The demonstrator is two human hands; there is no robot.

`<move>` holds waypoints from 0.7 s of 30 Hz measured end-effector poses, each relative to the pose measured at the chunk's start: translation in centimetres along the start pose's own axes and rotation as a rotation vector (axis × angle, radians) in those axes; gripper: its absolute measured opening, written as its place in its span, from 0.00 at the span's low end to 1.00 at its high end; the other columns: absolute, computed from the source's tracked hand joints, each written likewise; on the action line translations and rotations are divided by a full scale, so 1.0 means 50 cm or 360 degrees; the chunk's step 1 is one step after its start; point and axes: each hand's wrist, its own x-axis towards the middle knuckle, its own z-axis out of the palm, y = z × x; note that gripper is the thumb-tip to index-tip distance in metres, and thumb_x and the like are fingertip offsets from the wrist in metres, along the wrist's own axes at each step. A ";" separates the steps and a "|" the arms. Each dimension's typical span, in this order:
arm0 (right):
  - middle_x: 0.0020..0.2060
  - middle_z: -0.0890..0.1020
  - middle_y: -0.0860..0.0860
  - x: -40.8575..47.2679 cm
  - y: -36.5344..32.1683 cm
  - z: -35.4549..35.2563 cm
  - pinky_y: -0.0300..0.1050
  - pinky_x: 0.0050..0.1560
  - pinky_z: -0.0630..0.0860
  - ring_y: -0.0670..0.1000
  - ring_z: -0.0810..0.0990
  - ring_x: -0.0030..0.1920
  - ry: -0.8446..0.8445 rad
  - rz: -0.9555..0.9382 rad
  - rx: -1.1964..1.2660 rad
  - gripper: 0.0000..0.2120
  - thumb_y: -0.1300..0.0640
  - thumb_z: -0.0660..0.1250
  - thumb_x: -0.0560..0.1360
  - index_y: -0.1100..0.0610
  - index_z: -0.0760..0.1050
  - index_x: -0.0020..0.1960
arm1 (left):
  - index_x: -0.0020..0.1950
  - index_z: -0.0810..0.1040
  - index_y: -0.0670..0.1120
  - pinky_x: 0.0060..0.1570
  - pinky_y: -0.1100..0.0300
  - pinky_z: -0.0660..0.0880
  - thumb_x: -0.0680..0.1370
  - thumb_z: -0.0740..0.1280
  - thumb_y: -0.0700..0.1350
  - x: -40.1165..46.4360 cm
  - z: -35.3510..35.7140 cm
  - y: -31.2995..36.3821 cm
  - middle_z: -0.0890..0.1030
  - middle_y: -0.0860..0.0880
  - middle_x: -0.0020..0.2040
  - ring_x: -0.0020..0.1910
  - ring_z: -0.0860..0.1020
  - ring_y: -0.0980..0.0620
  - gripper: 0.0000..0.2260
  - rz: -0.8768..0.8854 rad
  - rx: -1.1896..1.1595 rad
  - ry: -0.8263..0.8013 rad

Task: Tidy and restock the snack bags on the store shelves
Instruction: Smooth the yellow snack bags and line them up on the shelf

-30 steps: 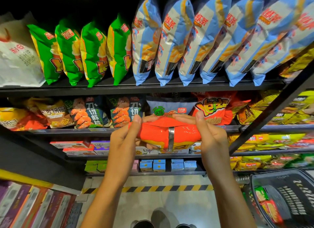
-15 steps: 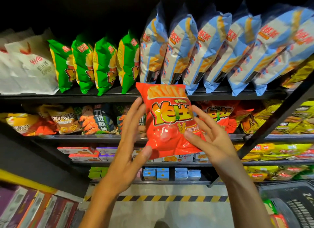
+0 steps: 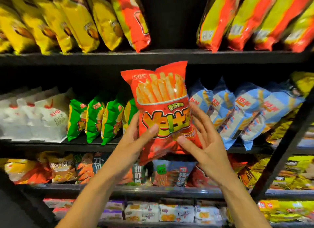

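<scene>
I hold a red snack bag (image 3: 161,112) printed with fries upright in front of the shelves, its top just under the upper shelf board (image 3: 220,56). My left hand (image 3: 136,137) grips its lower left side, thumb on the front. My right hand (image 3: 202,139) holds the lower right side, thumb across the front and fingers behind. On the upper shelf, a dark gap (image 3: 171,18) lies between a red bag (image 3: 134,16) and red-yellow bags (image 3: 219,20).
Yellow bags (image 3: 56,18) fill the upper shelf at left. Behind the held bag stand white bags (image 3: 34,115), green bags (image 3: 95,118) and blue bags (image 3: 246,112). Lower shelves carry mixed snack packs (image 3: 169,173). A slanted black post (image 3: 278,153) stands at right.
The bag has gone from squeezed flat between both hands to upright and raised. My view has tilted upward, bringing a higher shelf of yellow and red bags into sight.
</scene>
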 end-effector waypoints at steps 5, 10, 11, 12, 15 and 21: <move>0.74 0.71 0.33 0.109 -0.054 -0.026 0.38 0.72 0.69 0.40 0.70 0.74 -0.0129 -0.0200 -0.0159 0.36 0.57 0.74 0.77 0.44 0.61 0.79 | 0.72 0.74 0.48 0.68 0.53 0.75 0.80 0.70 0.46 0.093 -0.010 0.091 0.83 0.47 0.65 0.66 0.80 0.45 0.20 0.0261 0.0178 0.0103; 0.73 0.74 0.42 0.236 -0.115 -0.088 0.45 0.73 0.70 0.48 0.73 0.74 0.0309 -0.0591 -0.0305 0.33 0.56 0.74 0.77 0.48 0.64 0.78 | 0.70 0.75 0.49 0.59 0.56 0.81 0.76 0.74 0.45 0.189 0.002 0.208 0.86 0.50 0.60 0.60 0.83 0.50 0.23 0.0597 0.0276 0.0215; 0.72 0.75 0.41 0.264 -0.128 -0.099 0.45 0.73 0.71 0.47 0.74 0.73 0.0425 -0.0636 -0.0319 0.33 0.56 0.74 0.76 0.48 0.65 0.77 | 0.69 0.75 0.50 0.60 0.55 0.81 0.75 0.75 0.46 0.210 0.007 0.228 0.85 0.50 0.60 0.60 0.83 0.51 0.23 0.0675 0.0297 0.0234; 0.71 0.76 0.41 0.293 -0.138 -0.110 0.45 0.72 0.71 0.45 0.74 0.72 0.0542 -0.0664 -0.0352 0.32 0.56 0.74 0.76 0.48 0.66 0.77 | 0.68 0.75 0.50 0.61 0.52 0.80 0.75 0.75 0.46 0.235 0.009 0.242 0.85 0.51 0.60 0.60 0.83 0.51 0.23 0.0731 0.0330 0.0263; 0.71 0.73 0.41 0.377 -0.148 -0.141 0.48 0.74 0.70 0.41 0.72 0.72 0.0821 -0.0667 -0.0607 0.33 0.55 0.76 0.76 0.48 0.66 0.77 | 0.67 0.74 0.50 0.60 0.51 0.80 0.77 0.73 0.45 0.306 0.030 0.269 0.86 0.52 0.57 0.58 0.84 0.55 0.19 0.0882 0.0426 0.0340; 0.80 0.60 0.49 0.493 -0.129 -0.179 0.40 0.80 0.53 0.49 0.57 0.80 0.0944 -0.0696 -0.1289 0.44 0.54 0.77 0.74 0.51 0.57 0.82 | 0.72 0.66 0.57 0.66 0.44 0.75 0.73 0.74 0.54 0.448 0.074 0.271 0.78 0.48 0.66 0.66 0.77 0.48 0.30 0.1039 0.0814 0.0537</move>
